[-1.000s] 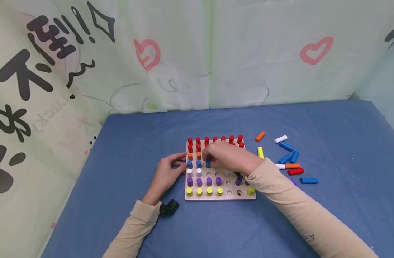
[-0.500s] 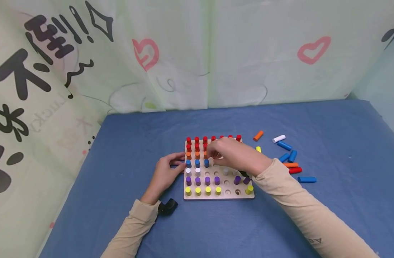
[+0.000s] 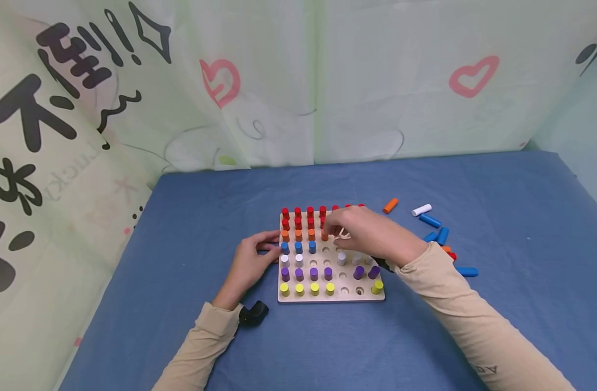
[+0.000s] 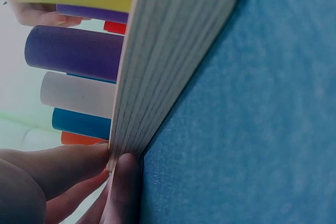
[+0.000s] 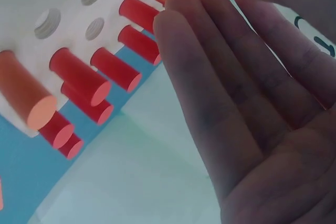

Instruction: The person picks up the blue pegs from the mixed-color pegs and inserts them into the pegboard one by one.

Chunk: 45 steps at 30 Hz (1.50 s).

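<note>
A pale wooden pegboard (image 3: 308,296) lies on the blue cloth, bearing rows of red, orange, blue, white, purple and yellow pegs. My left hand (image 3: 251,263) grips its left edge; in the left wrist view the thumb (image 4: 79,163) is at the top edge and a finger (image 4: 126,177) is against the side. Over the board's right part is my right hand (image 3: 369,231), fingertips close beside an orange peg (image 3: 325,235). In the right wrist view its fingers (image 5: 210,66) are extended, with no peg visibly held. Three blue pegs (image 3: 312,247) stand in the row in front. The hand hides some pegs.
Loose pegs lie right of the board: an orange peg (image 3: 390,205), a white peg (image 3: 422,209), several blue ones including a blue peg (image 3: 467,271), and others partly behind the right sleeve (image 3: 454,293). Several holes, such as a front-row hole (image 3: 344,290), hold no peg.
My right hand has left the third blue peg, which stays upright in its hole, and has moved right across the board. The left hand keeps its place at the edge.
</note>
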### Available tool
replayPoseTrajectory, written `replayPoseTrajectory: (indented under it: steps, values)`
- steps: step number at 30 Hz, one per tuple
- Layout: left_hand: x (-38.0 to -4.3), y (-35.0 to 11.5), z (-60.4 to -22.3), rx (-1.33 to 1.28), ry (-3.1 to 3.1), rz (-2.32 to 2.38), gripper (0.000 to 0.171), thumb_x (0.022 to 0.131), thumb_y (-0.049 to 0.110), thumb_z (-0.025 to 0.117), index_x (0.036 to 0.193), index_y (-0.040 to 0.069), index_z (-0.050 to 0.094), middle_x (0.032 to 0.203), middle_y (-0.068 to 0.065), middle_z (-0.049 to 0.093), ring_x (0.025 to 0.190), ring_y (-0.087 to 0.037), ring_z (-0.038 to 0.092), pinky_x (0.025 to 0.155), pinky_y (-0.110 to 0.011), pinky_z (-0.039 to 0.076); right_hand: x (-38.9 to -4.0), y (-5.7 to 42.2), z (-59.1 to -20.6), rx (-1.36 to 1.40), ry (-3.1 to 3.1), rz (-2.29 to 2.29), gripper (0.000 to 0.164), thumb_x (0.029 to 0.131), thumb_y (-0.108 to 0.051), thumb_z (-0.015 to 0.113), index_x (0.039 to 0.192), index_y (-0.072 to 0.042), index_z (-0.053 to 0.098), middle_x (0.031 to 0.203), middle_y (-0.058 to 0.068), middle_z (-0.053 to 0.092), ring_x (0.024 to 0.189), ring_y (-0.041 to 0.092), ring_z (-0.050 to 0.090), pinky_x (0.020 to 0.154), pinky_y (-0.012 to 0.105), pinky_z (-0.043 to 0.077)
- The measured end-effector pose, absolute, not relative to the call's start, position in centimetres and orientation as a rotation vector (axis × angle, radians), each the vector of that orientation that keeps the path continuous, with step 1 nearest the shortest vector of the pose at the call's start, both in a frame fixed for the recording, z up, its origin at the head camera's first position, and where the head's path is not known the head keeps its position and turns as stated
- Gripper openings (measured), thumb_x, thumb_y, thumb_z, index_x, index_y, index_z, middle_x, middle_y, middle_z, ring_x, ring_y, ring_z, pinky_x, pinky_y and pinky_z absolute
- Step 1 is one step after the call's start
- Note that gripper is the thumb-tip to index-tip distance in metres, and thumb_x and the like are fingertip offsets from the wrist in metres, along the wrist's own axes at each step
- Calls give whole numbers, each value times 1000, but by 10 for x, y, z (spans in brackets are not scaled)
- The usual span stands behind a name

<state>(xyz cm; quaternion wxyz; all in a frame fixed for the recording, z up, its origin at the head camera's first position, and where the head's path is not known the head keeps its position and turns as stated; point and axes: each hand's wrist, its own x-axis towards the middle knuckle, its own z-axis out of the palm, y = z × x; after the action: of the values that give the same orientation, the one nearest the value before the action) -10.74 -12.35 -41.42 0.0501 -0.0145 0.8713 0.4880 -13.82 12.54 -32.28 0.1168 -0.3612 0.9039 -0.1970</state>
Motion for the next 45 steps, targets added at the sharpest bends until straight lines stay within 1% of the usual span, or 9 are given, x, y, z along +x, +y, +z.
replayPoseTrajectory:
  steps: [6,13,20,25,33,36,39,45]
  values:
    - [-108,-123,-415,-55,2654,1479,40,92,11,71,131,12,65,117,-5,70,96,-17,66,83,-32,58,-138,135,-324,-1055,2685,-546,19,84,-2,74,102,-8,71,96,4,70,86,17,67,78,35,57]
    - [-108,-122,-415,-68,2652,1477,41,92,11,71,132,12,65,118,-5,70,96,-17,66,82,-31,59,-138,147,-325,-1036,2702,-553,19,84,0,75,102,-7,72,97,6,71,86,17,67,75,34,57]
    - [-108,-123,-415,-60,2650,1492,40,92,10,71,131,11,65,117,-5,70,96,-17,66,83,-31,59,-135,158,-327,-968,2716,-587,21,83,-1,76,103,-6,72,99,6,71,90,20,68,80,37,58]
    - [-107,-123,-414,-60,2646,1488,40,92,11,71,131,11,65,117,-5,70,96,-17,67,83,-32,59,-134,166,-326,-931,2708,-593,22,83,-2,77,104,-6,72,101,6,71,90,21,67,79,40,58]
    - [-106,-122,-412,-61,2639,1496,39,92,11,71,131,10,65,118,-6,70,97,-18,67,83,-31,59,-131,183,-327,-928,2742,-625,18,81,-1,79,96,-8,72,93,3,70,89,23,68,80,42,57]
    - [-106,-122,-412,-62,2634,1504,39,92,10,70,131,10,65,118,-6,69,97,-18,67,82,-31,59,-131,188,-327,-925,2752,-614,18,81,-2,79,95,-10,73,94,2,70,90,23,68,78,42,57]
    - [-106,-123,-412,-63,2629,1507,40,92,10,70,131,10,65,118,-6,69,97,-18,67,81,-30,59,-131,192,-329,-929,2759,-587,20,80,-2,79,98,-8,73,96,3,71,90,23,67,76,40,57]
    - [-106,-123,-412,-59,2635,1495,40,92,11,70,131,11,65,118,-5,70,97,-18,67,83,-32,59,-132,202,-331,-899,2765,-581,24,79,0,79,102,-4,72,97,6,72,90,23,68,80,42,58]
